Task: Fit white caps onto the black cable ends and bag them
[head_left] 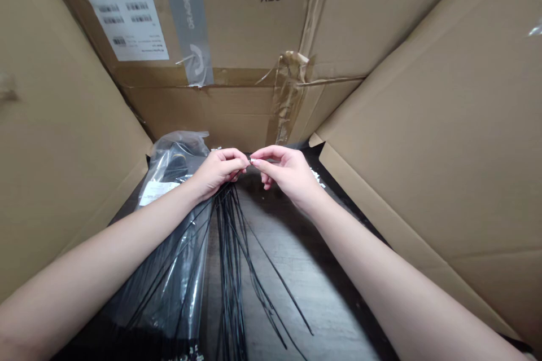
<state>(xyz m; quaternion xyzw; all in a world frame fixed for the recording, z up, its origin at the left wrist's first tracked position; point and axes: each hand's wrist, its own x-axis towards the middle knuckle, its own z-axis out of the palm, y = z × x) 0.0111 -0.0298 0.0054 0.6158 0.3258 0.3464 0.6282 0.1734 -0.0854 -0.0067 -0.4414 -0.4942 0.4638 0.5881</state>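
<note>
My left hand (220,172) is closed in a pinch on the end of a thin black wire. Facing it, my right hand (290,172) pinches a small white connector (253,161) between thumb and fingertips. The fingertips of both hands nearly meet, and whether wire and connector touch is too small to tell. Below my left hand a bundle of thin black wires (231,271) runs down the dark table (296,271), with a few strands splayed out to the right.
A clear plastic bag (192,271) of black wires, bearing a white label (156,193), lies left of the bundle. Small white pieces (317,176) are scattered beyond my right wrist. Cardboard walls stand left (55,124), right (457,124) and behind (241,28).
</note>
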